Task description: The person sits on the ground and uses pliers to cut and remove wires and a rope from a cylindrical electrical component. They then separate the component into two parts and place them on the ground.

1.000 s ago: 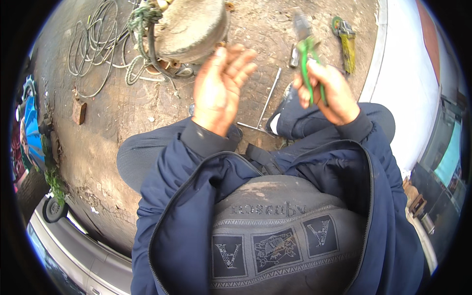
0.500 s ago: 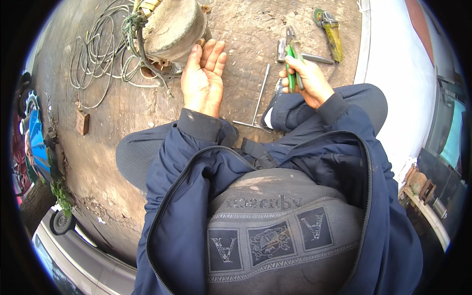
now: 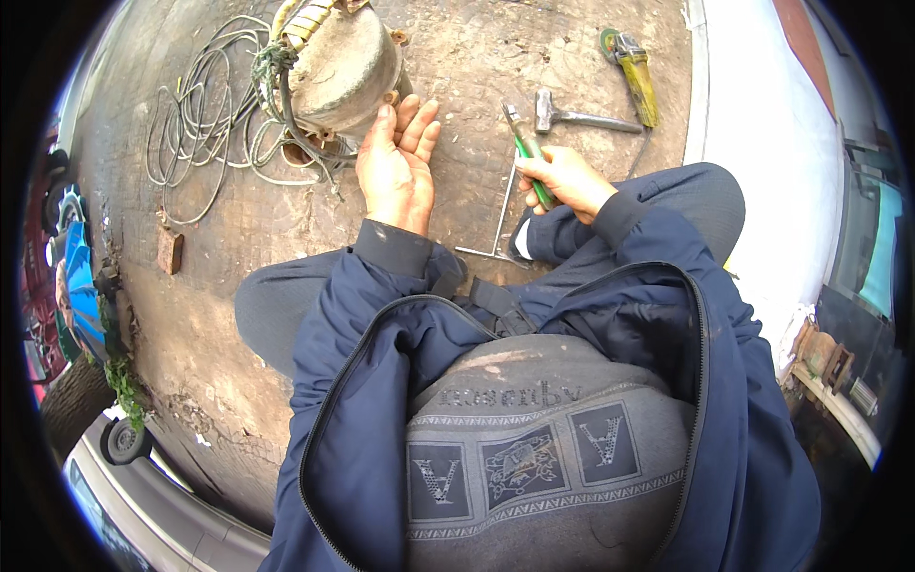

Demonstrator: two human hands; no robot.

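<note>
My left hand (image 3: 398, 186) is open, palm up and fingers extended, just beside the lower right edge of a round, dirty grey metal body (image 3: 338, 81), which looks like a pump or motor. I cannot tell whether the fingertips touch it. A pair of pliers with green handles (image 3: 530, 153) is gripped in my right hand (image 3: 569, 181), jaws tilted up and to the left. Beneath the pliers, a thin metal rod with a crossbar (image 3: 504, 214) lies on the ground by my foot. Rope (image 3: 274, 62) and a thick cable are tied to the metal body's left side.
A hammer (image 3: 596, 121) and a yellow angle grinder (image 3: 637, 81) lie at the far right. Loops of thin cable (image 3: 195, 124) spread at the far left, with a brown block (image 3: 170, 250) nearer me. My crossed legs (image 3: 295, 300) border the work area.
My right hand has moved left with the pliers, whose jaws now lean toward the metal body. The hammer shows more fully. My left hand stays open, nearly in place, its fingers slightly more curled.
</note>
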